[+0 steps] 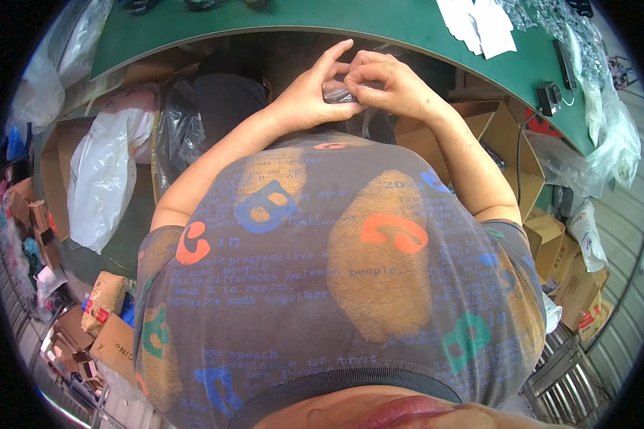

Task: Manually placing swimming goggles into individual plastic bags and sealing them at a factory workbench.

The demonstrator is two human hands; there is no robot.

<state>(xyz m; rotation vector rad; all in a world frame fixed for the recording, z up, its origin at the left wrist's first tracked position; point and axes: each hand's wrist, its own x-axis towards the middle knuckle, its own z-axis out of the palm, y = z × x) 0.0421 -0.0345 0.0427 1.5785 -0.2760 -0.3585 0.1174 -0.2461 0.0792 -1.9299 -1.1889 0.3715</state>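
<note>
Just before the near edge of the green table, my hands meet in front of my chest. My left hand [318, 89] holds a small dark, shiny thing [339, 95] that looks wrapped in clear plastic; its kind cannot be made out. Its thumb lies below the thing and its index finger points up and away. Pressed close from the right, my right hand [388, 84] has its thumb and fingertips pinched together at the thing's edge. Those fingers partly hide what they grip.
The green table [265, 16] curves across the far side. On it lie white papers [485, 28], a black power strip [565, 63] and a black adapter [549, 99]. Open cardboard boxes [504, 146] stand at right, and a white plastic bag [104, 175] hangs over a box at left.
</note>
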